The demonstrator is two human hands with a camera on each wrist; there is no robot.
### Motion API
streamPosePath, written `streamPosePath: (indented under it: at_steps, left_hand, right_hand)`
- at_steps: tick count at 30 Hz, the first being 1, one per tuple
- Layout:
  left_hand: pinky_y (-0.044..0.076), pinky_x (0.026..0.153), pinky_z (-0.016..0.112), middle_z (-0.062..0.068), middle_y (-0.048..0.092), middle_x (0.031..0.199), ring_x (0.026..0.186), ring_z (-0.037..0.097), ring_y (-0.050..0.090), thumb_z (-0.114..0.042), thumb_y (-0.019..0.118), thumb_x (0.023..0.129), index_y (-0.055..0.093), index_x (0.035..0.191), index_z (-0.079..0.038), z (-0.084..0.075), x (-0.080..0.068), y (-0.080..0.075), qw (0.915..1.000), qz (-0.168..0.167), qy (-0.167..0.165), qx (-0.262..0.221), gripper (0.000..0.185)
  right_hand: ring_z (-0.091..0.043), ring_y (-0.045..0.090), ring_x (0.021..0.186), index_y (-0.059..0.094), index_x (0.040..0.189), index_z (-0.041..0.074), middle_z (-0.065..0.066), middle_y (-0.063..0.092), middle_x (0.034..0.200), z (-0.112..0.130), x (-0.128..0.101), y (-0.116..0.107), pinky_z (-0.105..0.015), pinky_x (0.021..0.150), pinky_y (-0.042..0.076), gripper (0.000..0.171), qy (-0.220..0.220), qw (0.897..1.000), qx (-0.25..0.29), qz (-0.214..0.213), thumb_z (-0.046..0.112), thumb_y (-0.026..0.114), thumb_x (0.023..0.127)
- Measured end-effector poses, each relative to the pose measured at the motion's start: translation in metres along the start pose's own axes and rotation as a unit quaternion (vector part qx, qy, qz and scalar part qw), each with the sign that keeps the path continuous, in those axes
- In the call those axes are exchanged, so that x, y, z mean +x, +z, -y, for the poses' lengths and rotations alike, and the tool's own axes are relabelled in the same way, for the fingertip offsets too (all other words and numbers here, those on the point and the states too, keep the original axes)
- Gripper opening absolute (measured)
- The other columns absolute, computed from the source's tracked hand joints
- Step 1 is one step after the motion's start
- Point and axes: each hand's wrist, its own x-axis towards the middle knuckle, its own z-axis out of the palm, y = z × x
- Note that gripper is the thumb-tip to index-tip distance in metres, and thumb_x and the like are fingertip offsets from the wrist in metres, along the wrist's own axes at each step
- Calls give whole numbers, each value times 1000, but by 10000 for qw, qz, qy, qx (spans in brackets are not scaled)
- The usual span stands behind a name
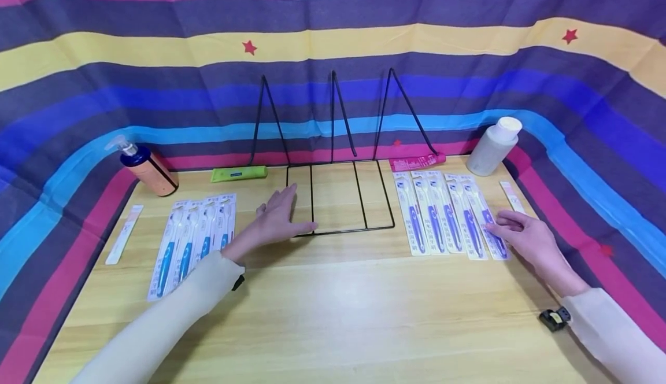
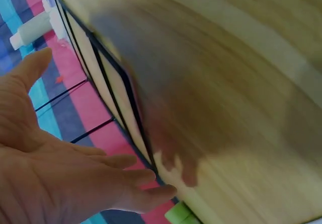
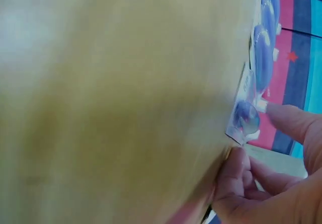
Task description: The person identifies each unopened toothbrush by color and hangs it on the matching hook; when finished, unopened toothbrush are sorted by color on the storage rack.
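My left hand lies flat with straight fingers on the table, its fingertips over the front left corner of a black wire rack. In the left wrist view the same hand is spread beside the rack's base wires. My right hand reaches to the rightmost of several packaged blue toothbrushes. Its fingertips touch that pack's lower end, with the thumb just below the pack. Neither hand holds anything.
Another row of packaged toothbrushes lies left of the rack. Along the back stand a pump bottle, a green tube, a red tube and a white bottle. Thin strips lie at both sides. Striped cloth walls the table.
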Motion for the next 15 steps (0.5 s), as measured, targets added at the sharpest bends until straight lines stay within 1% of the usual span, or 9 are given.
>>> streamPosePath:
  at_steps: [3,4,5,7,10,13,15]
  left_hand:
    - [0,123,76,24,9,180,163,51,1,-59,75,97,7,174,1,0,4,2,9998,160,-97,34,119]
    - [0,123,75,24,8,180,164,50,0,-59,75,97,7,173,2,1,4,3,9997,175,-142,52,120]
    - [0,124,75,24,7,180,164,49,0,-59,75,97,7,173,3,1,5,4,9997,177,-181,71,120]
    - [0,124,74,25,5,180,164,48,-1,-58,76,97,7,172,5,2,6,5,9996,171,-218,113,120]
    - [1,125,72,26,2,179,165,46,-1,-56,77,97,6,171,8,4,7,7,9993,147,-298,171,121]
    - [2,126,70,27,1,179,165,46,-1,-55,77,97,7,171,9,5,8,8,9991,136,-347,219,121]
    - [3,126,70,28,2,179,165,46,-1,-55,78,97,7,170,10,6,7,7,9990,93,-358,242,121]
  right_hand:
    - [-28,61,111,62,145,-11,-32,67,136,2,2,-3,-27,79,43,75,250,9995,-210,2,52,73,104]
    - [-35,61,113,64,143,-10,-32,68,136,2,3,-4,-31,80,43,74,292,9993,-252,18,52,73,104]
    - [-38,60,113,65,141,-9,-32,68,135,3,3,-4,-34,79,42,72,324,9990,-316,23,52,72,104]
    - [-38,60,111,68,139,-8,-30,70,131,4,4,-5,-35,80,43,70,395,9987,-328,55,52,73,104]
    - [-33,60,105,70,136,-8,-26,73,125,4,4,-4,-32,76,44,68,483,9984,-285,78,51,74,103]
    - [-27,58,101,67,138,-9,-23,71,123,2,5,-5,-27,73,44,68,586,9982,-99,102,49,75,103]
    - [-21,57,97,64,141,-10,-20,69,119,2,6,-5,-25,71,45,68,633,9979,99,110,46,75,103]
